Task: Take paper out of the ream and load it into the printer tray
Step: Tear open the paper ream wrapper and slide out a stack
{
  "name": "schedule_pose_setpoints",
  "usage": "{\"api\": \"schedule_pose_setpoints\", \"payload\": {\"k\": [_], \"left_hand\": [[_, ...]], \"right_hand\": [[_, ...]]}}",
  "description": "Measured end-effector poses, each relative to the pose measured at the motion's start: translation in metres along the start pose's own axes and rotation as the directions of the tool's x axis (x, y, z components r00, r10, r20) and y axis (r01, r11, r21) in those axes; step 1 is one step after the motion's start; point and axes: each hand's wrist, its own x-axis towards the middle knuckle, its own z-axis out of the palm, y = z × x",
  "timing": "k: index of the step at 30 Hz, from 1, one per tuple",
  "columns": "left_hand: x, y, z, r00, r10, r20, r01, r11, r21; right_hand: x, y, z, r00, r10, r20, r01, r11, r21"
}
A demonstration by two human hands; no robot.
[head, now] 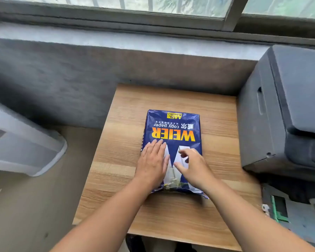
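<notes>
A blue ream of copy paper (173, 130) with yellow lettering lies flat in the middle of the wooden table (120, 135); its near end looks torn and crumpled. My left hand (152, 164) rests flat on the ream's near left part, fingers together. Over the ream's near right part, my right hand (195, 166) hovers or touches with fingers curled and spread, holding nothing that I can see. The dark grey printer (284, 110) stands at the table's right. Its pulled-out tray (295, 211) with green guides shows at the lower right.
A grey concrete wall and window sill (116, 39) run behind the table. A light grey appliance (24, 148) stands on the floor to the left. Bare wood surrounds the ream on the near and far sides.
</notes>
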Motion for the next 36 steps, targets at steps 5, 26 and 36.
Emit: {"api": "schedule_pose_setpoints", "payload": {"k": [5,26,36], "left_hand": [[-0.004,-0.024,0.045,0.997,0.047,-0.063,-0.045,0.999,0.021],[-0.006,-0.036,0.062,0.993,0.108,-0.044,-0.107,0.994,0.014],[-0.007,-0.033,0.048,0.994,0.099,0.048,-0.102,0.992,0.070]], "right_hand": [[0.007,0.009,0.036,0.999,0.007,-0.050,-0.008,1.000,-0.029],[-0.006,0.024,0.055,0.981,-0.167,-0.094,0.135,0.950,-0.281],[-0.132,0.051,0.082,0.868,-0.416,0.272,0.495,0.669,-0.555]]}}
